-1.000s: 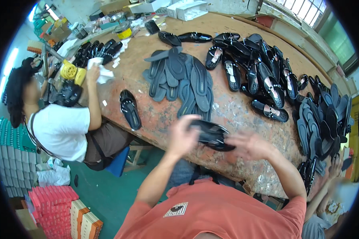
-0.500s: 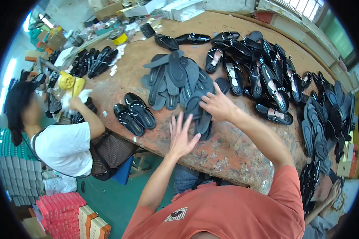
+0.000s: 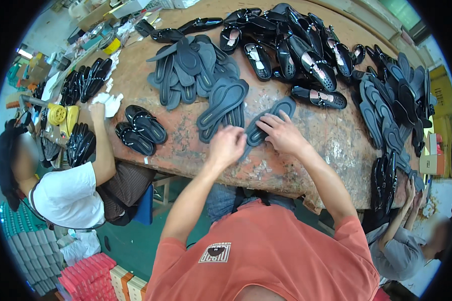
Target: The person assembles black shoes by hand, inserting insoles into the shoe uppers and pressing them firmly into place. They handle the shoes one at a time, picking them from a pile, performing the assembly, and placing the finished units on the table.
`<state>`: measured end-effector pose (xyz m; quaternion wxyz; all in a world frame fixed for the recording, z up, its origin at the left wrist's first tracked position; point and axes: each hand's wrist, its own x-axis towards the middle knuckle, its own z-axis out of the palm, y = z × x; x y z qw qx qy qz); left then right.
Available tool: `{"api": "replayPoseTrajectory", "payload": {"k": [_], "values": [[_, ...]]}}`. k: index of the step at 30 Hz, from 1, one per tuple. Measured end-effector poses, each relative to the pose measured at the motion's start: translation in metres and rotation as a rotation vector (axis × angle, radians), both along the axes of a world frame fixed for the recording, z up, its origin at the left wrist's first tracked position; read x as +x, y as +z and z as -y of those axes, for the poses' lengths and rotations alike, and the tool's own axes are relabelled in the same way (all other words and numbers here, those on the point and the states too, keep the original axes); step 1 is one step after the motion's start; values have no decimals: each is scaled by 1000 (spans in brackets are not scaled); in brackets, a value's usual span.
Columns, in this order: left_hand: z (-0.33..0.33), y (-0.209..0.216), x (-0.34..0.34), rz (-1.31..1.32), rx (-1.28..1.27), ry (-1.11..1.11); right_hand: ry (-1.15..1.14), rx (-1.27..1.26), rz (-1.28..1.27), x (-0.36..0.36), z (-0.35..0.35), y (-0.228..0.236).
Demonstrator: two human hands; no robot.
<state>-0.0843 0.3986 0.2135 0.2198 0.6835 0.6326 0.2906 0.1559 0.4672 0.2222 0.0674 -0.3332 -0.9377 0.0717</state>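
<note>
My right hand (image 3: 282,134) lies over a dark grey shoe insole (image 3: 282,107) slanting on the worktable, fingers gripping its middle. Part of that insole is covered by the hand. My left hand (image 3: 227,146) is closed, its bunched fingertips at the insole's near left end. Just beyond my left hand, a few more insoles (image 3: 223,99) overlap one another on the tabletop. Farther off and to the left is a heaped pile of grey insoles (image 3: 190,59).
Black shiny shoes (image 3: 306,55) are heaped at the far right; another pair (image 3: 141,129) sits at left. More insoles (image 3: 386,108) pile up at the right. A person in white (image 3: 65,195) works at the left, another in grey (image 3: 402,251) at the right. The table's front edge (image 3: 266,188) is worn.
My right hand has moved away from the insole pile toward me with an insole. My left hand, spread flat before, is now closed beside it. The view has shifted to the right.
</note>
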Motion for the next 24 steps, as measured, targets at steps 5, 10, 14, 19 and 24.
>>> {"api": "replayPoseTrajectory", "payload": {"k": [5, 10, 14, 19, 24], "values": [[-16, -13, 22, 97, -147, 65, 95, 56, -54, 3, -4, 14], [-34, 3, 32, 255, -197, -171, 18, 239, -235, 14, 12, -1], [-41, 20, 33, 369, -476, -192, -54, 302, -388, 22, 35, 5], [-59, 45, 43, 247, -549, -220, -84, 272, -294, 31, 45, 27], [-99, 39, 21, 4, -340, -231, -49, 297, -267, 37, 67, 52]]}}
